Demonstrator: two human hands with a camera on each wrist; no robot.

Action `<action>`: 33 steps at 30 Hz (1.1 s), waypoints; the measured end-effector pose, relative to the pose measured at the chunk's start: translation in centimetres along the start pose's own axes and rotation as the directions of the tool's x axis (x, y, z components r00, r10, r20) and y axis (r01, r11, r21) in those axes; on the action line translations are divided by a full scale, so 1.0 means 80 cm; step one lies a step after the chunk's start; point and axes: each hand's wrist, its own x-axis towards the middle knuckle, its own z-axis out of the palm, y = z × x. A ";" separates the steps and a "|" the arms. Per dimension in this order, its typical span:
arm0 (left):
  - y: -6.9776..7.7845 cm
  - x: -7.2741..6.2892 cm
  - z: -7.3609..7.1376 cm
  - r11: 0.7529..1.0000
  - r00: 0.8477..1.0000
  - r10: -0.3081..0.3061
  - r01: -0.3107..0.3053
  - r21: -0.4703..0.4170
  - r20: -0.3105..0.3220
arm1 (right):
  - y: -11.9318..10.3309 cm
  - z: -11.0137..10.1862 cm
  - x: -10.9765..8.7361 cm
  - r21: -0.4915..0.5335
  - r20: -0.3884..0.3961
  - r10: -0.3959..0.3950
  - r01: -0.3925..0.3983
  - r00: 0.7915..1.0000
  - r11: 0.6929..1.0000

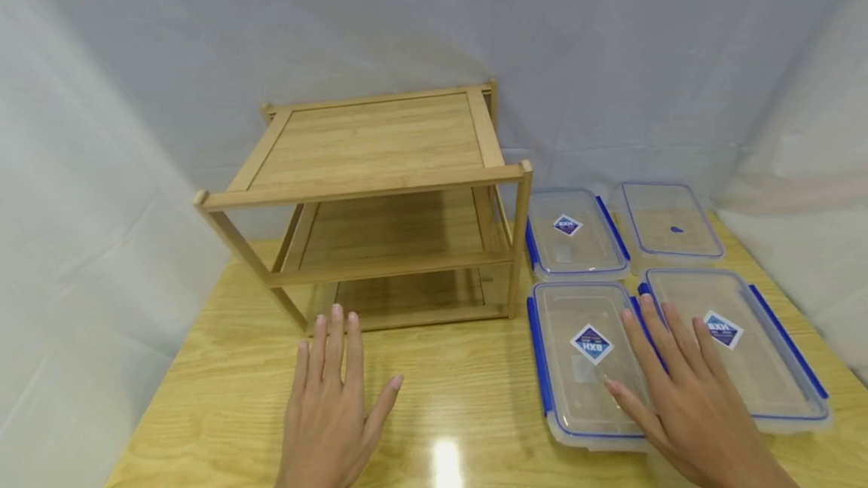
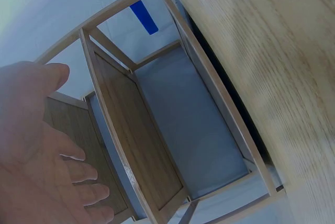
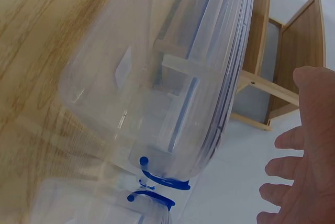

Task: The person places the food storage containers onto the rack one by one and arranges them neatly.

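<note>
My left hand (image 1: 328, 405) hovers palm down over the table in front of a three-tier wooden rack (image 1: 380, 141), fingers straight and thumb spread, holding nothing. In the left wrist view the rack's shelves (image 2: 136, 130) lie beyond those fingers. My right hand (image 1: 698, 390) is stretched flat above two clear lidded food containers with blue clips, the front left container (image 1: 563, 405) and the front right container (image 1: 780, 375). Its fingers are straight too, with nothing in them. A container's clear side (image 3: 141, 93) fills much of the right wrist view, apart from the fingers.
Behind the front pair stand two more clear containers, the back left container (image 1: 576, 254) and the back right container (image 1: 667, 209). The wooden table (image 1: 224, 390) runs up to white cloth (image 1: 380, 21) hung at the back and sides. The rack's right front post stands close beside the containers.
</note>
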 end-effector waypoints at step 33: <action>-0.033 0.011 -0.023 0.985 0.994 -0.109 0.106 -0.138 -0.018 | 0.038 -0.023 -0.007 0.033 0.004 0.094 -0.094 0.996 0.995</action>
